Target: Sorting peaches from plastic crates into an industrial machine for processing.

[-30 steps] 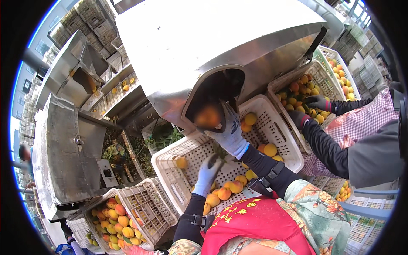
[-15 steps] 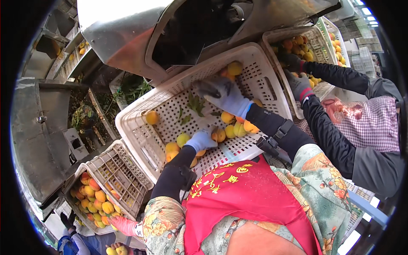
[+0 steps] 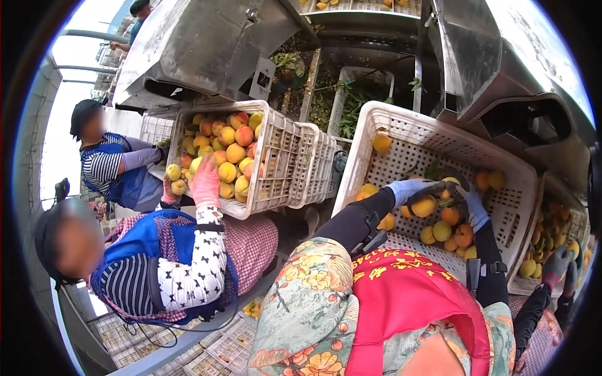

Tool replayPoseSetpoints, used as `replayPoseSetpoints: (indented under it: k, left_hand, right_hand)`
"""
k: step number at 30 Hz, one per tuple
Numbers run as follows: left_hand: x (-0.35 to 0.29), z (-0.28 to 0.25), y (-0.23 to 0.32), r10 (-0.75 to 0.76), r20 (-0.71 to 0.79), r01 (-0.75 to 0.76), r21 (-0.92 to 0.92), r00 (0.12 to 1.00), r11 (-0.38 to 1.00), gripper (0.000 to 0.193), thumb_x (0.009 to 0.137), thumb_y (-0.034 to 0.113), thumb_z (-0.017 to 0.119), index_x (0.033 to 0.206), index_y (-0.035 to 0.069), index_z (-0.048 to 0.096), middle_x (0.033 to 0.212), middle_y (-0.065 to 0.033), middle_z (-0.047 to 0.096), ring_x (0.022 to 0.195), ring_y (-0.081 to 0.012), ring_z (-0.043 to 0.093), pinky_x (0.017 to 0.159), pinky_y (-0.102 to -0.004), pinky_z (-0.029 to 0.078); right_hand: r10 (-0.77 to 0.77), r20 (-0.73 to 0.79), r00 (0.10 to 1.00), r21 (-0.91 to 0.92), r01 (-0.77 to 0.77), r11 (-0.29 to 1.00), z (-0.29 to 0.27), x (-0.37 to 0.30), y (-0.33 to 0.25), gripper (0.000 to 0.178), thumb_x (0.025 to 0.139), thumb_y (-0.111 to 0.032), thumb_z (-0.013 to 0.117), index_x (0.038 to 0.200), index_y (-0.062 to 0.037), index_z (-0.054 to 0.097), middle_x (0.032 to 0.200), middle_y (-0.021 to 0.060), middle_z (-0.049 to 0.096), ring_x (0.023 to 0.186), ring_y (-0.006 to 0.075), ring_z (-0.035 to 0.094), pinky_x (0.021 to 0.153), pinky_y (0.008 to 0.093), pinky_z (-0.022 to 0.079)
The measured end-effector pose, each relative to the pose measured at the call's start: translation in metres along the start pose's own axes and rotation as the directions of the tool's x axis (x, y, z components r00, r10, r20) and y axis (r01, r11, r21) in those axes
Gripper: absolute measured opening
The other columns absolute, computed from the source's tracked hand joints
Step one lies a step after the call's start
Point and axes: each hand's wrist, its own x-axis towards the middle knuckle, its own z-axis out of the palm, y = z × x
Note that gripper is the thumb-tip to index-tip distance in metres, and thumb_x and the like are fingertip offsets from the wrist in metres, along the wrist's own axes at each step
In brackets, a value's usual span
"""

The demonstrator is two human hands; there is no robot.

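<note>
My left hand [image 3: 412,188], in a light blue glove with dark fingers, is inside a white perforated crate [image 3: 351,172]. Its fingers curl over a yellow-orange peach [image 3: 424,206]. Gloved alike, my right hand [image 3: 475,203] bends in from the other side, its dark fingertips closed about another peach [image 3: 450,180], which they partly cover. Several loose peaches [image 3: 441,230] lie below and between the hands. A single peach [image 3: 381,143] rests in the crate's far left corner. Green leaves [image 3: 434,170] lie behind my hands.
At left, a co-worker's pink-gloved hand [image 3: 205,182] touches peaches in a tilted full crate [image 3: 266,153]. Metal machinery [image 3: 464,62] stands beyond my crate. Another fruit crate [image 3: 552,194] is at right, near a co-worker's dark-gloved hand [image 3: 557,263]. A crate of leaves [image 3: 360,100] sits behind.
The view has swung left, so my crate now appears farther right and the co-workers at left show more fully. My hands have come closer together over the peaches.
</note>
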Motion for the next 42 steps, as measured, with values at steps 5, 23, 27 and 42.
replayPoseSetpoints:
  k: [5, 23, 27, 42]
  left_hand:
    - [0.009, 0.02, 0.028, 0.133, 0.116, -0.083, -0.36, 0.984, 0.929, 0.049, 0.098, 0.039, 0.049, 0.127, 0.0, 0.051, 0.116, -0.0112, 0.06, 0.1, -0.016, 0.059, 0.086, -0.028, 0.049]
    - [-0.013, 0.047, 0.111, 0.384, -0.037, -0.376, -0.316, 0.922, 0.871, 0.057, 0.1, 0.043, 0.039, 0.127, -0.006, 0.049, 0.098, -0.0172, 0.065, 0.094, -0.0245, 0.062, 0.089, -0.0357, 0.049]
    - [-0.019, 0.023, 0.098, 0.322, -0.102, -0.338, -0.303, 0.941, 0.891, 0.057, 0.101, 0.043, 0.037, 0.126, -0.007, 0.049, 0.098, -0.0166, 0.064, 0.091, -0.0226, 0.063, 0.083, -0.033, 0.053]
    - [-0.015, 0.03, 0.085, 0.148, -0.201, -0.243, -0.631, 0.968, 0.737, 0.057, 0.096, 0.047, 0.042, 0.127, 0.0, 0.052, 0.112, -0.0184, 0.063, 0.109, -0.0338, 0.058, 0.09, -0.0469, 0.05]
  right_hand:
    - [-0.317, -0.201, 0.927, -0.059, 0.311, 0.948, 0.06, -0.07, -0.09, 0.065, 0.085, -0.031, 0.069, 0.137, -0.0023, 0.043, 0.115, 0.0081, 0.061, 0.102, 0.0178, 0.062, 0.089, 0.031, 0.049]
    - [-0.916, -0.359, 0.178, -0.919, 0.106, 0.38, 0.092, -0.055, -0.195, 0.087, 0.067, -0.051, 0.075, 0.13, 0.0009, 0.046, 0.122, 0.0196, 0.054, 0.114, 0.0385, 0.049, 0.105, 0.0532, 0.03]
    - [-0.907, -0.374, 0.191, -0.925, -0.009, 0.38, 0.096, -0.048, -0.203, 0.091, 0.066, -0.056, 0.074, 0.127, 0.0052, 0.046, 0.125, 0.0214, 0.053, 0.12, 0.0385, 0.044, 0.106, 0.0542, 0.026]
    - [-0.941, -0.291, 0.172, -0.956, -0.015, 0.293, 0.053, 0.003, -0.23, 0.084, 0.071, -0.044, 0.074, 0.133, 0.0035, 0.041, 0.132, 0.0221, 0.047, 0.12, 0.038, 0.045, 0.104, 0.0516, 0.029]
